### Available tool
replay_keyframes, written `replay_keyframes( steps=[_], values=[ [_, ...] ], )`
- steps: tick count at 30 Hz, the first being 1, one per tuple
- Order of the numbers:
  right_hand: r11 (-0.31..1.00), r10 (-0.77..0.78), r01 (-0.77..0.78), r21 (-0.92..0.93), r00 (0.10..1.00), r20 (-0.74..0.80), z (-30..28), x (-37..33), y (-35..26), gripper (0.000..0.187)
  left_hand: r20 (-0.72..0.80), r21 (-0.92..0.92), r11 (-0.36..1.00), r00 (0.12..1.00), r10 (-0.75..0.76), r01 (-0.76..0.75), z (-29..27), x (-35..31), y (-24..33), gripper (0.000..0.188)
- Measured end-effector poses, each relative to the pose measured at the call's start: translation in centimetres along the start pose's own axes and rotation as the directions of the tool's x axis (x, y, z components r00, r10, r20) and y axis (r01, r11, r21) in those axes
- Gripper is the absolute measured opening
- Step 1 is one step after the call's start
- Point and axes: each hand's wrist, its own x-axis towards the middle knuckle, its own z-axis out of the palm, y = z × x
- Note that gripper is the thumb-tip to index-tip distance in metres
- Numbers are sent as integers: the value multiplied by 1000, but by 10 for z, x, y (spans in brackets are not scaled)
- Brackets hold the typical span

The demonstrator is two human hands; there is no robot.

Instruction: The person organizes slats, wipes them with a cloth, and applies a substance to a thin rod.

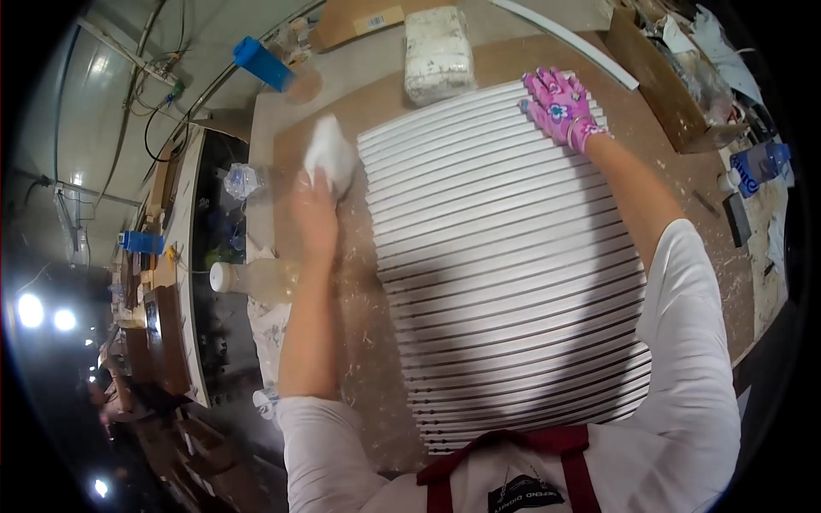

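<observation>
A white panel of many narrow parallel slats (505, 231) lies on the brown work table (363, 342) in front of me. Beside its far left corner, my bare left hand (316, 218) is closed on a crumpled white cloth (329, 150); both are a little blurred by motion. The cloth is just off the panel's left edge. On the far right corner of the slats rests my right hand (560, 111), in a pink flowered glove, its fingers spread flat and holding nothing. My arms shade part of the panel.
Beyond the panel lies a white wrapped bundle (439, 56), near a blue container (262, 64). A cardboard box of scraps (663, 81) and a blue-labelled bottle (761, 167) stand right. A white-capped bottle (265, 280) lies left. Far left is another person (115, 393).
</observation>
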Motion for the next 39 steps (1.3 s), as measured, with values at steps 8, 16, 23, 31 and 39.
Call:
replay_keyframes(
  steps=[8, 16, 23, 31, 39],
  values=[
    [-718, -322, -228, 658, 947, -23, -87, -69, -85, 50, 296, -885, 351, 951, -85, 307, -4, -11, 183, 34],
    [84, 136, 235, 968, 960, -245, -44, -22, -29, 37, 188, -629, 726, 961, -203, 277, 46, -14, 13, 45],
    [805, -517, 571, 161, 808, -280, -49, -60, -80, 44, -122, -48, 902, 899, 421, -429, 52, -57, 78, 46],
    [612, -587, 596, 519, 783, -207, -46, -28, -100, 53, -279, -266, 873, 899, 336, -409, 55, -18, 128, 47],
    [825, -426, 530, 194, 810, -403, 12, -7, 31, 58, -55, -101, 893, 898, 436, -440, 77, -10, 140, 48]
  ],
)
